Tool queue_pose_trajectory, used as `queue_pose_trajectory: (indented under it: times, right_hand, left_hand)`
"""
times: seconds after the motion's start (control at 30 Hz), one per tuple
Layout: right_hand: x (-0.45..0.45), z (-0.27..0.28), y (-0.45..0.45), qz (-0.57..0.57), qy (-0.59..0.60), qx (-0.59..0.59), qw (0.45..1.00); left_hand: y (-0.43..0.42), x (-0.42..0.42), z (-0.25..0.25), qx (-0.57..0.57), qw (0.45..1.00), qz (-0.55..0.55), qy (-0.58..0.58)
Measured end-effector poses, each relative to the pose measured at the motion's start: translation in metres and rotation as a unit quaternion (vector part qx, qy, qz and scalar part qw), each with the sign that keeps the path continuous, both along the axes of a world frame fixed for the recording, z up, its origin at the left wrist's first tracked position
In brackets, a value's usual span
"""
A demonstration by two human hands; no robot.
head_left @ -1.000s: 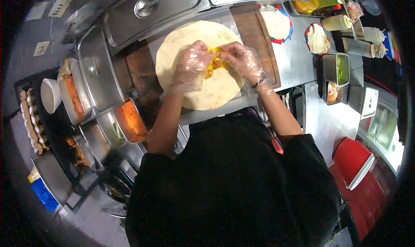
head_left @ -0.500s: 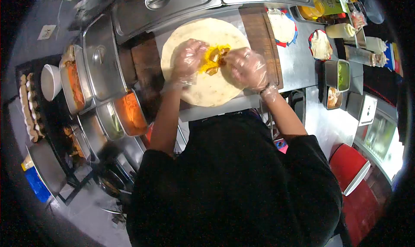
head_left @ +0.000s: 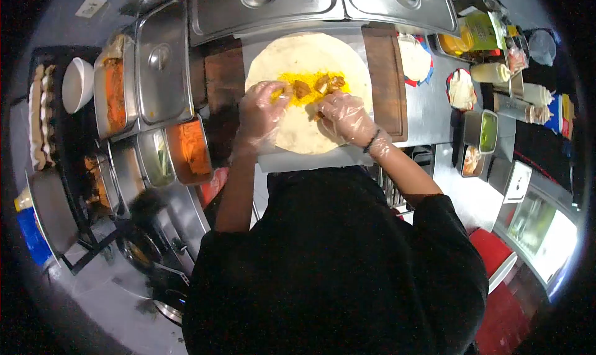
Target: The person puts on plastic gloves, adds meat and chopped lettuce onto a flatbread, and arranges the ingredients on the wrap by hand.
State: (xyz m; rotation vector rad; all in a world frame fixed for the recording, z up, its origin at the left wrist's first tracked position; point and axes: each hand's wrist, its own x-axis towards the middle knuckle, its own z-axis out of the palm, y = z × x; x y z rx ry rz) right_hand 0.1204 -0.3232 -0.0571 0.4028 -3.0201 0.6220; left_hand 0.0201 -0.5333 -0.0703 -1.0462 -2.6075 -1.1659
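A large round flatbread (head_left: 298, 134) lies on a sheet of white paper (head_left: 288, 162) over a dark wooden board (head_left: 390, 88). Across its middle runs a strip of yellow rice (head_left: 316, 96) topped with brown, sauce-coated chunks (head_left: 330, 83), which look like meat. My left hand (head_left: 261, 114), in a clear plastic glove, curls its thumb and fingers together at the left end of the rice. At the strip's lower right edge, my gloved right hand (head_left: 349, 116) has its fingers pinched. What lies between either hand's fingertips is too small to tell.
Lidded steel pans (head_left: 267, 10) line the far edge. To the left stand a pan of orange shreds (head_left: 189, 150), a white bowl (head_left: 77, 85) and an egg tray (head_left: 42, 116). Wrapped flatbreads (head_left: 460, 89) and squeeze bottles (head_left: 490, 73) are on the right.
The rice and brown chunks have spread from a compact heap into a wider strip. Both hands now sit lower on the flatbread, and the whole view has shifted slightly.
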Motion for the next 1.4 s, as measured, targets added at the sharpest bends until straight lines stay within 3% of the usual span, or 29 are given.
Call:
queue_pose_trajectory:
  times: [0.07, 0.13, 0.2, 0.33, 0.43, 0.6, 0.73, 0.8, 1.0, 1.1, 1.23, 1.33, 1.4]
  right_hand:
    - [-0.013, 0.006, 0.013, 0.036, 0.115, -0.095, 0.988]
    - [-0.038, 0.026, 0.026, 0.056, 0.071, -0.123, 0.988]
    - [-0.071, 0.015, 0.039, 0.154, 0.066, -0.149, 0.975]
    - [-0.096, -0.006, 0.04, 0.209, -0.015, -0.186, 0.96]
    - [-0.094, -0.007, 0.039, 0.19, -0.128, -0.194, 0.954]
    - [-0.083, -0.018, 0.039, 0.187, -0.012, -0.196, 0.962]
    - [-0.073, 0.004, 0.048, 0.162, 0.002, -0.232, 0.959]
    - [-0.062, 0.023, 0.05, 0.057, -0.024, -0.213, 0.975]
    - [-0.046, -0.007, 0.051, 0.054, -0.005, -0.126, 0.991]
    - [-0.044, -0.016, 0.042, 0.022, -0.068, -0.198, 0.978]
    - [-0.042, -0.026, 0.035, -0.029, -0.13, -0.244, 0.961]
    - [-0.038, -0.004, 0.03, -0.027, -0.077, -0.166, 0.983]
    - [-0.028, -0.008, 0.031, -0.06, 0.027, -0.132, 0.989]
  left_hand:
    - [0.004, 0.003, 0.004, 0.003, 1.0, -0.006, -0.018]
    - [0.013, 0.005, 0.012, -0.005, 0.999, -0.035, 0.025]
    - [0.021, 0.002, 0.002, -0.03, 0.999, -0.036, 0.009]
    - [0.027, -0.004, -0.004, -0.051, 0.997, -0.05, 0.023]
    - [0.023, -0.007, -0.007, -0.047, 0.997, -0.053, -0.008]
    - [0.023, -0.004, -0.011, -0.035, 0.999, -0.041, -0.009]
    - [0.018, -0.006, -0.008, -0.033, 0.998, -0.056, 0.004]
    - [0.013, -0.009, -0.008, -0.035, 0.997, -0.063, 0.007]
    - [0.019, -0.027, -0.018, -0.054, 0.984, -0.157, -0.058]
    - [0.023, -0.029, -0.027, -0.069, 0.967, -0.194, -0.152]
    - [0.021, -0.034, -0.032, -0.064, 0.96, -0.216, -0.165]
    - [0.02, -0.03, -0.034, 0.003, 0.953, -0.237, -0.19]
    - [0.02, -0.026, -0.029, 0.024, 0.986, -0.157, -0.056]
